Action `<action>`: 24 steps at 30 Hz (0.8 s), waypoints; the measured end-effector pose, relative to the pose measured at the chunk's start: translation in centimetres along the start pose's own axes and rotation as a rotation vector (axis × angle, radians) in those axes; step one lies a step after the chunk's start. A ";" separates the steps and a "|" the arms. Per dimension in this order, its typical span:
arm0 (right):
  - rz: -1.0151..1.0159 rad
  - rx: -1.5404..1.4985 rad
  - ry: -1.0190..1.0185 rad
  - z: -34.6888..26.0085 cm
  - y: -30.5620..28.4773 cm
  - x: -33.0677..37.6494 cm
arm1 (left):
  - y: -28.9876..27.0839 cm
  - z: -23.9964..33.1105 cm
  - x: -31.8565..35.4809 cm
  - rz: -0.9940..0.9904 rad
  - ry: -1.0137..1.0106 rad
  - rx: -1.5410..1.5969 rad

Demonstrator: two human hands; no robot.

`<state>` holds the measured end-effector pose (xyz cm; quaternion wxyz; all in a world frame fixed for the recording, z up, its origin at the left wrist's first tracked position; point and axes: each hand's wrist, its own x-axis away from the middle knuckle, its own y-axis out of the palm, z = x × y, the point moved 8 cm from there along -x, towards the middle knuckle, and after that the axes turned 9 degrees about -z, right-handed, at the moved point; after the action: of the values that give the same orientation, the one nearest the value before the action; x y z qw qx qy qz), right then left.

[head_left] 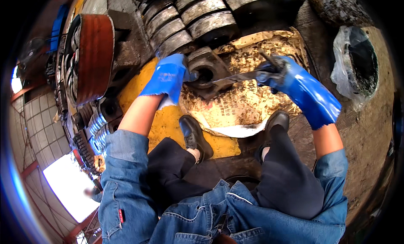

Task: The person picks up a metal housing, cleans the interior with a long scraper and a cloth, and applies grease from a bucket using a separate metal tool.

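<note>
A dark, greasy metal block (219, 64) with a round hole lies on a dirty paper sack in front of me. My left hand (171, 74), in a blue rubber glove, is closed at the block's left edge, with a fingertip near the hole; its other fingers are mostly hidden. My right hand (280, 72), in a blue glove blackened at the fingers, grips a thin, long metal tool (237, 77). The tool points left, its far end by the hole. Its exact kind is unclear.
The stained sack (248, 103) lies over a yellow sheet (145, 122), between my shoes. Rows of curved metal parts (206, 15) stand beyond it. A large reddish-brown ring-shaped part (96, 59) is at left. To the right sits a plastic-lined container (343, 69) holding dark material.
</note>
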<state>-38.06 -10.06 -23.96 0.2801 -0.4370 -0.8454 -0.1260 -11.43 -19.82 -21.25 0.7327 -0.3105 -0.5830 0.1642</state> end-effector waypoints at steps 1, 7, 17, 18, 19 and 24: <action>0.014 -0.110 -0.002 1.2 -0.9 1.3 | 0.1 0.4 0.0 0.052 -0.020 -0.099; 0.540 -0.687 -0.178 10.5 -3.7 12.0 | 3.4 -0.6 -5.5 0.177 -0.196 -0.365; 1.216 -0.675 -0.190 22.8 -4.0 28.3 | 6.9 2.6 -2.9 -0.064 -0.442 -0.502; 1.194 -0.707 -0.172 24.4 -4.9 28.3 | 7.6 2.2 -2.3 -0.095 -0.482 -0.447; 1.203 -0.652 -0.195 23.9 -5.5 27.5 | 5.8 6.0 1.2 -0.210 -0.465 -0.546; 1.385 -0.785 -0.435 26.9 -8.8 30.2 | 10.5 8.3 1.8 -0.075 0.001 -0.430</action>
<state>-68.88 17.31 -27.84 -0.0486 -0.9400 -0.3143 -0.1235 -17.64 -8.59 -25.63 0.6555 -0.4379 -0.6152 0.0084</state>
